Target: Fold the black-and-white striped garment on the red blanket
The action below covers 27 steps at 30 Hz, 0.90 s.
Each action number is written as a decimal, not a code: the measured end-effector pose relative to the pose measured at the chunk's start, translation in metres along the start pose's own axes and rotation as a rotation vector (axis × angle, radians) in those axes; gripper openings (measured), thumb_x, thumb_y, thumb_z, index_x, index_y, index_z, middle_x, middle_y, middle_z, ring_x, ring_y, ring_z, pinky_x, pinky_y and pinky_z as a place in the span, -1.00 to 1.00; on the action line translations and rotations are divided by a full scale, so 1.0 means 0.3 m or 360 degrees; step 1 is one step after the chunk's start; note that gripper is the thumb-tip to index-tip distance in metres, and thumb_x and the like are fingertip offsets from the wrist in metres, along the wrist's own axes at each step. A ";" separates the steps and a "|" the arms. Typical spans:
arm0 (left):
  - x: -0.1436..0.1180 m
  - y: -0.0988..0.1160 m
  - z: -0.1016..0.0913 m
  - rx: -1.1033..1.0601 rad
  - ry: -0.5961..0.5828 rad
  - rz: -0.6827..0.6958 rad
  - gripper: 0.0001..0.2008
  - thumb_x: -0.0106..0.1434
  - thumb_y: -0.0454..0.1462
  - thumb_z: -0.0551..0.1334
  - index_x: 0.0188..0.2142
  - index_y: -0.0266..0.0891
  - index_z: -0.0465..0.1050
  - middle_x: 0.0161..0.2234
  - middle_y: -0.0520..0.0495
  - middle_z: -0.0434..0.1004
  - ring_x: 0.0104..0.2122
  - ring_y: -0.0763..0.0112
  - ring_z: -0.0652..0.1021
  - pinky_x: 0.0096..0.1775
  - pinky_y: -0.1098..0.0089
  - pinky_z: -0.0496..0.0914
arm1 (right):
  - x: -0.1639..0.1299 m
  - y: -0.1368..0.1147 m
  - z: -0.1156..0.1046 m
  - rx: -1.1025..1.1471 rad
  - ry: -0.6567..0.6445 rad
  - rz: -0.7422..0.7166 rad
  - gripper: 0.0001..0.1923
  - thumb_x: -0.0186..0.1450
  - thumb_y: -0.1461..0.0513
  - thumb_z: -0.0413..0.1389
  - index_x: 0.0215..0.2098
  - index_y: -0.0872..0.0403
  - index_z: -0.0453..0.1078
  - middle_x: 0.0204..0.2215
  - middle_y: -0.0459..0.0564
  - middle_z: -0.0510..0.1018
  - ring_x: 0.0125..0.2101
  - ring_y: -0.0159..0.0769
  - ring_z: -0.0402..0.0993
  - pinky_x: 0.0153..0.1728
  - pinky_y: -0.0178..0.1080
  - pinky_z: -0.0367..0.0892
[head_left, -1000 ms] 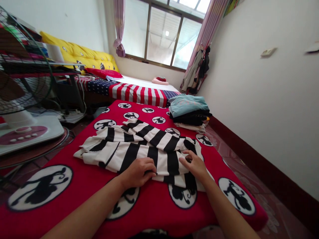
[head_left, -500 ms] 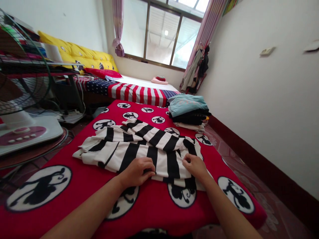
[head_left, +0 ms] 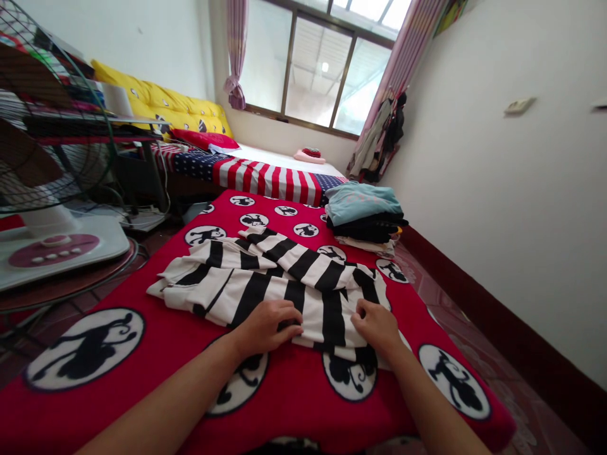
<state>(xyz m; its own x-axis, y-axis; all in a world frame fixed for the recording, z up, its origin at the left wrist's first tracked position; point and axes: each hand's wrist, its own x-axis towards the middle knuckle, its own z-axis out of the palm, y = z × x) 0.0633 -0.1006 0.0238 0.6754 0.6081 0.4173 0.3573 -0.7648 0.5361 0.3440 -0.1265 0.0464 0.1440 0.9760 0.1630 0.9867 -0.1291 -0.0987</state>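
A black-and-white striped garment (head_left: 265, 278) lies partly folded on a red blanket (head_left: 152, 354) printed with black-and-white round figures. My left hand (head_left: 268, 325) rests on the garment's near edge, fingers curled over the fabric. My right hand (head_left: 377, 325) pinches the same near edge a little further right, by a black stripe. Both forearms reach in from the bottom of the view.
A stack of folded clothes (head_left: 363, 215), light blue on top, sits at the blanket's far right. A standing fan (head_left: 42, 189) is at the left on the floor. A bed with a striped cover (head_left: 265, 177) lies beyond. A white wall (head_left: 512, 208) runs along the right.
My right hand has closed from flat fingers into a pinch on the garment's near edge. The view has shifted slightly; the left hand stays in place.
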 end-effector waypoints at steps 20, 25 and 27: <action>0.011 -0.060 0.010 0.0250 0.0508 -0.0197 -0.87 0.20 -0.31 0.26 -0.23 -0.16 0.54 -0.10 -0.11 0.52 -0.05 0.22 0.50 0.00 0.19 0.37 | -0.027 -0.189 0.106 0.0076 0.0479 -0.0384 -0.65 0.36 0.13 -0.01 0.02 0.14 0.37 0.03 0.14 0.42 0.05 -0.09 0.27 0.01 -0.13 0.28; 0.010 -0.051 0.009 0.0376 0.0323 -0.0215 -0.68 0.15 -0.21 0.32 -0.07 -0.11 0.50 0.00 -0.13 0.50 0.03 0.14 0.46 0.12 0.07 0.28 | -0.029 -0.191 0.104 0.0116 0.0493 -0.0328 -0.65 0.37 0.13 -0.02 0.02 0.15 0.36 0.03 0.15 0.41 0.04 -0.10 0.30 0.01 -0.14 0.28; 0.011 -0.044 0.006 0.0429 0.0240 -0.0195 -0.57 0.15 -0.13 0.32 0.02 -0.09 0.45 0.07 -0.13 0.46 0.07 0.11 0.43 0.17 0.02 0.21 | -0.029 -0.192 0.108 0.0124 0.0499 -0.0313 -0.64 0.37 0.13 -0.03 0.03 0.16 0.36 0.04 0.16 0.41 0.04 -0.09 0.31 0.00 -0.14 0.28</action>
<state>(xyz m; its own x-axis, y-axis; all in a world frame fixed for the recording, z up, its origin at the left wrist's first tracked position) 0.0620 -0.0890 0.0168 0.5207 0.7082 0.4767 0.6014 -0.7006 0.3839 0.2834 -0.1219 0.0188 -0.0195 0.8785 0.4774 0.9909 0.0808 -0.1081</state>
